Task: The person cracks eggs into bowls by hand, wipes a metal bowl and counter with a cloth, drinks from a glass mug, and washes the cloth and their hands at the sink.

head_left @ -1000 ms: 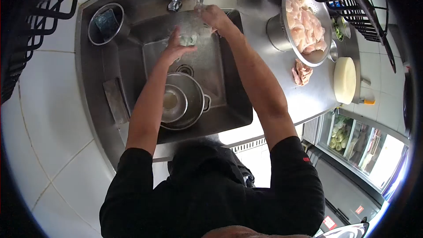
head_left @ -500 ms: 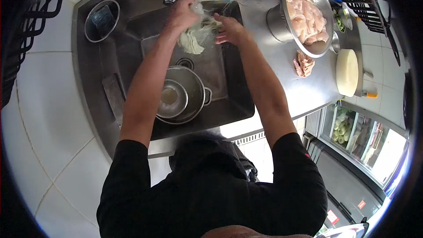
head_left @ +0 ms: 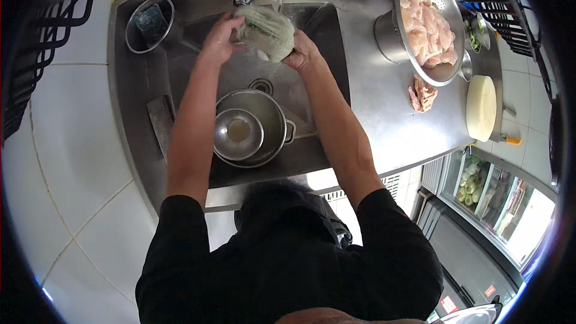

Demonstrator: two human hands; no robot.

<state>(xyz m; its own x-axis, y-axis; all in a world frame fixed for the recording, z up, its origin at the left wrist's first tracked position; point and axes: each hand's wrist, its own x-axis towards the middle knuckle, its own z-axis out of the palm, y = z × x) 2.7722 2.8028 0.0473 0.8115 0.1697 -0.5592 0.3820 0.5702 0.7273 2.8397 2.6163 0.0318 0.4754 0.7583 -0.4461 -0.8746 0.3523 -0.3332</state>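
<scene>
Right hand [head_left: 305,53] holds cloth [head_left: 267,33], left hand [head_left: 219,42] splayed alongside.

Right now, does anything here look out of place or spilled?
One thing: a clump of what looks like raw meat lies directly on the steel counter, outside the colander holding the other pieces. No spill stands out.
</scene>
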